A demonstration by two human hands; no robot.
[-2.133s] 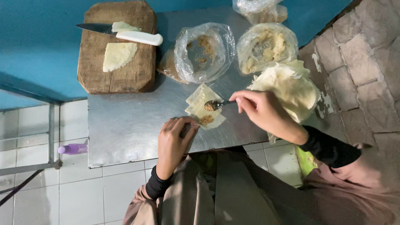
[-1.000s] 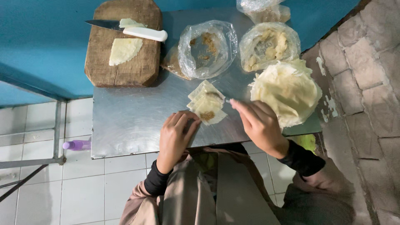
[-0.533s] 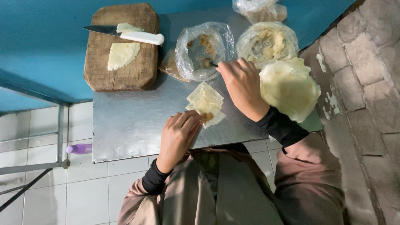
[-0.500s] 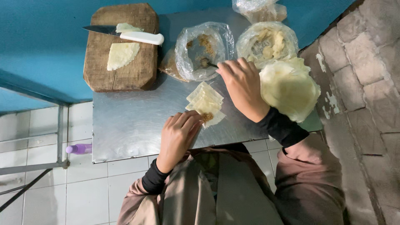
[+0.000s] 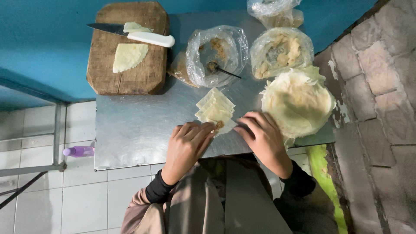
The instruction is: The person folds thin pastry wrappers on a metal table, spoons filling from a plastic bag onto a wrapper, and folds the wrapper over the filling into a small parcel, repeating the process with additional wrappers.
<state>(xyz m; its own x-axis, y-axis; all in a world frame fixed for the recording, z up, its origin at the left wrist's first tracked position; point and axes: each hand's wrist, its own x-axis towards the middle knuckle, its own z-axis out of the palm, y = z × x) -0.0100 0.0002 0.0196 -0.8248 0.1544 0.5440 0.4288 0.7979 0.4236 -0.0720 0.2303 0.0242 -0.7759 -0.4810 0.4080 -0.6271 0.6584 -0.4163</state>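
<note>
A small stack of pale triangular dough wrappers [image 5: 215, 107] lies on the metal table [image 5: 134, 130], with a bit of brown filling [image 5: 219, 125] on the near corner. My left hand [image 5: 187, 145] pinches the near edge of the top wrapper. My right hand [image 5: 262, 138] touches the same corner from the right, fingers bent over it. A spoon [image 5: 219, 69] rests in the clear bag of brown filling [image 5: 216, 54] beyond the stack.
A round pile of thin dough sheets [image 5: 297, 102] sits at the right edge. A second bag of filling [image 5: 281, 52] and a third bag [image 5: 273, 11] stand behind. At the back left, a wooden board [image 5: 130, 65] carries a white-handled knife [image 5: 138, 35] and a cut wrapper [image 5: 128, 55]. A purple bottle [image 5: 78, 151] lies below.
My right hand left the spoon in the filling bag and came back to the wrapper stack. Both hands now hold the near corner with filling on it.
</note>
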